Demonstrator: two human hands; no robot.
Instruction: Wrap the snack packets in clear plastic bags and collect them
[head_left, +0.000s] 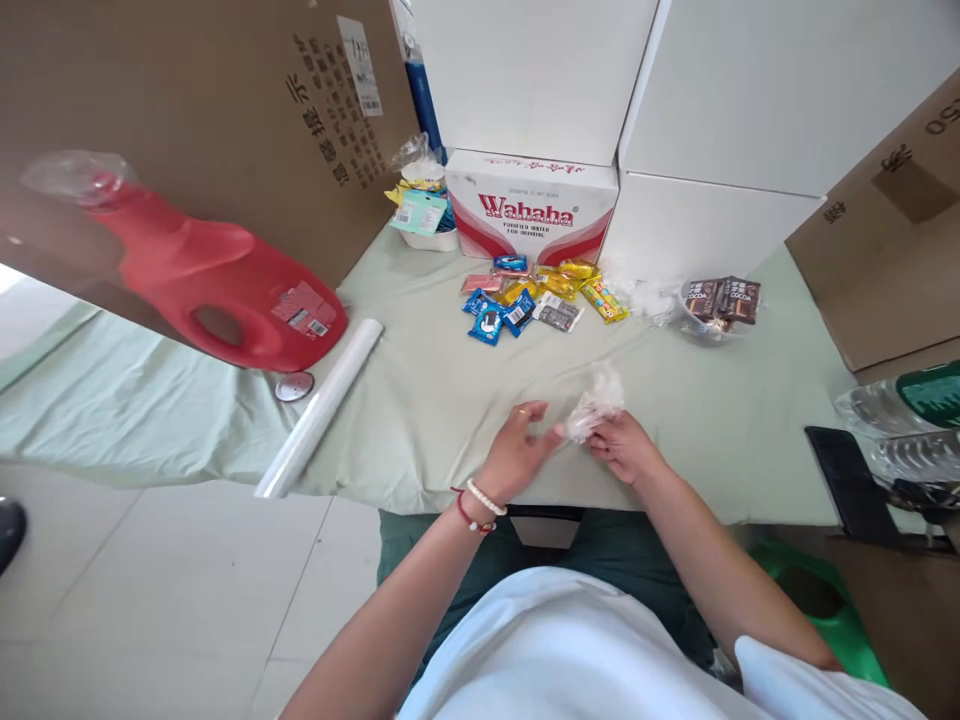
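Observation:
A crumpled piece of clear plastic wrap is held just above the pale green tablecloth, near the table's front edge. My right hand pinches its lower right side. My left hand, with bead bracelets on the wrist, has its fingers curled towards the wrap's left end and touches it with the fingertips. What the wrap encloses, if anything, I cannot make out.
A roll of cling film lies at the left, by a small metal disc and a red detergent jug. Several snack packets lie behind, before a Wahaha box. A bowl of cocoa packets stands right. Cardboard boxes surround.

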